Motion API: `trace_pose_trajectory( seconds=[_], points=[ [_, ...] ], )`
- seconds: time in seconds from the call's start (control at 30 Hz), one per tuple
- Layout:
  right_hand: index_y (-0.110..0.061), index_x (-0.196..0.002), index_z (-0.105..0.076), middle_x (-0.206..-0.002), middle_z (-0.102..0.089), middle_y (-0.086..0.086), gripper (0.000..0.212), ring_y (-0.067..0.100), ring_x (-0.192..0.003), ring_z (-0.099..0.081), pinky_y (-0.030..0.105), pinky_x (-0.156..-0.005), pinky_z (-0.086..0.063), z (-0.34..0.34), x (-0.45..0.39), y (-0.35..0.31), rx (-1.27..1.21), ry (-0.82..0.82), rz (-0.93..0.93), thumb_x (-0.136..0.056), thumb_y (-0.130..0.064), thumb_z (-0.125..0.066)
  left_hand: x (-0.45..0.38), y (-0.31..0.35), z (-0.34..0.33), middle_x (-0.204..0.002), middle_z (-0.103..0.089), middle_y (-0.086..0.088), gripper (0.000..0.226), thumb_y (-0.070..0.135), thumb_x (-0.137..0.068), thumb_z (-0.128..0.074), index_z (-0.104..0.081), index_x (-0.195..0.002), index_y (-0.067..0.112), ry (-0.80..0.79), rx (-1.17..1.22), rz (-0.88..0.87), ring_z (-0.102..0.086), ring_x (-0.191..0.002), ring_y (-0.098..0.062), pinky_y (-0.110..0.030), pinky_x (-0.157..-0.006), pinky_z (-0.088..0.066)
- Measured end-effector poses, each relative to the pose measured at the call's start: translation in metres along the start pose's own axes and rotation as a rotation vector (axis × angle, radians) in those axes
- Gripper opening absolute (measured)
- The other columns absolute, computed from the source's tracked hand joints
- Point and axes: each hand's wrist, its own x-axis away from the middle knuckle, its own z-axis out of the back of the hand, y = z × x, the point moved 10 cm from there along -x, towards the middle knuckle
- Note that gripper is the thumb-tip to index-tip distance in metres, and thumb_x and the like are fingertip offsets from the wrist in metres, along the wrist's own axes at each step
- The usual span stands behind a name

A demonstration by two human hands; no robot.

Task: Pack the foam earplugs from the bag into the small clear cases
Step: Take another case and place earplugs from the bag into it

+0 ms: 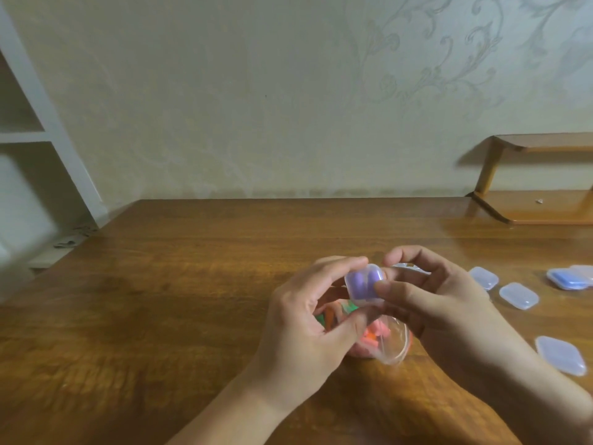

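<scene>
Both hands, left [308, 319] and right [430, 303], pinch a case [364, 282] holding purple earplugs above the bag [378, 342], likely to snap it closed, with spare cases [518, 296] waiting on the table [179, 284] right.

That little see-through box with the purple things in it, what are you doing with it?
A person holds a small clear plastic case with both hands, the left hand and right hand pinching it by its edges. Two purple foam earplugs sit inside. Under the hands lies a clear plastic bag with orange and green earplugs. On the wooden table to the right lie more clear cases, three of them looking empty, and one with something blue inside.
</scene>
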Motion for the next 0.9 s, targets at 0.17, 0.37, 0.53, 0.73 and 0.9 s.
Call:
trace_pose_trajectory(
  seconds=[0.17, 0.37, 0.53, 0.73, 0.9],
  points=[
    [-0.011, -0.093, -0.064, -0.087, -0.072, 0.008, 0.025, 0.019, -0.070, -0.070, 0.025, -0.060, -0.056, 0.000, 0.006, -0.021, 0.359, 0.063, 0.150, -0.073, 0.000, -0.075, -0.005, 0.001, 0.007, -0.117, -0.071, 0.005, 0.052, 0.037, -0.082, -0.074, -0.059, -0.129, 0.019, 0.045, -0.010, -0.054, -0.067, -0.109, -0.007, -0.029, -0.089, -0.056],
    [-0.011, -0.095, -0.068, -0.094, -0.073, 0.007, 0.023, 0.026, -0.081, -0.073, 0.029, -0.070, -0.059, 0.011, 0.007, -0.042, 0.378, 0.082, 0.181, -0.079, 0.005, -0.071, -0.023, 0.006, -0.015, -0.113, -0.068, 0.019, 0.046, 0.048, -0.078, -0.070, -0.066, -0.118, 0.027, -0.024, -0.131, -0.042, -0.063, -0.107, 0.005, -0.010, -0.080, -0.052],
    [-0.012, -0.096, -0.068, -0.094, -0.073, 0.014, 0.017, 0.029, -0.082, -0.072, 0.038, -0.076, -0.058, 0.062, -0.003, -0.064, 0.353, 0.209, 0.166, -0.085, 0.000, -0.067, -0.057, 0.021, -0.059, -0.105, -0.067, 0.012, 0.037, 0.029, -0.073, -0.084, -0.069, -0.105, 0.017, 0.039, -0.081, -0.035, -0.061, -0.100, 0.000, -0.009, -0.083, -0.047],
    [-0.013, -0.101, -0.069, -0.093, -0.072, 0.015, 0.018, 0.027, -0.081, -0.071, 0.039, -0.078, -0.060, 0.179, 0.009, -0.091, 0.550, 0.434, 0.099, -0.085, -0.006, -0.070, -0.083, 0.021, -0.179, -0.128, -0.056, 0.014, 0.055, 0.034, -0.083, -0.076, -0.050, -0.131, 0.032, -0.288, -0.238, 0.162, -0.053, -0.107, -0.003, -0.013, -0.077, -0.046],
    [-0.013, -0.112, -0.067, -0.091, -0.070, 0.002, 0.027, 0.019, -0.079, -0.069, 0.025, -0.063, -0.051, 0.322, 0.054, -0.116, 0.854, 0.930, 0.037, -0.085, -0.013, -0.071, -0.079, 0.010, -0.280, -0.139, -0.041, 0.009, 0.050, 0.038, -0.092, -0.064, -0.045, -0.137, 0.029, -0.671, -0.347, 0.199, -0.052, -0.111, -0.014, -0.028, -0.080, -0.047]
  ],
)
